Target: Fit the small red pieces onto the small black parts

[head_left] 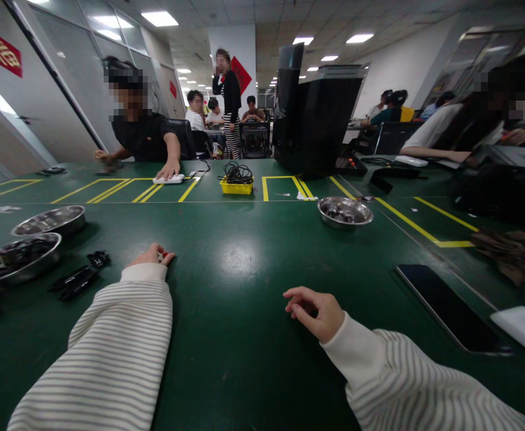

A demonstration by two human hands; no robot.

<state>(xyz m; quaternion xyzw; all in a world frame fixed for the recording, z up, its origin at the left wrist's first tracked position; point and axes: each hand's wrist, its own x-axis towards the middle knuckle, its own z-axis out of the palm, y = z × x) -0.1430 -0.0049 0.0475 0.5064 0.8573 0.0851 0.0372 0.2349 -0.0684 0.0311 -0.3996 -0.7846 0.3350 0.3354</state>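
My left grip (149,255) is low over the green tabletop (226,353), with its fingers bent. A tiny red bit (160,256) shows by the fingers, but I cannot tell if I am pinching it. My right grip (319,312) is loosely curled, with a gap between thumb and finger, and I see nothing in it.

The small black piece (98,258) lies to the left of my left grip, near but apart. The long black pieces (74,282) lie just past it, a bit closer to me. Their long way runs on a slant, from near left to far right. My left grip is the nearer one; my right grip is well away.

The red wall sign (0,49) says 福. The other red sign (241,75), by the pillar, I cannot read. The phone (453,308) has a dark screen with no words.
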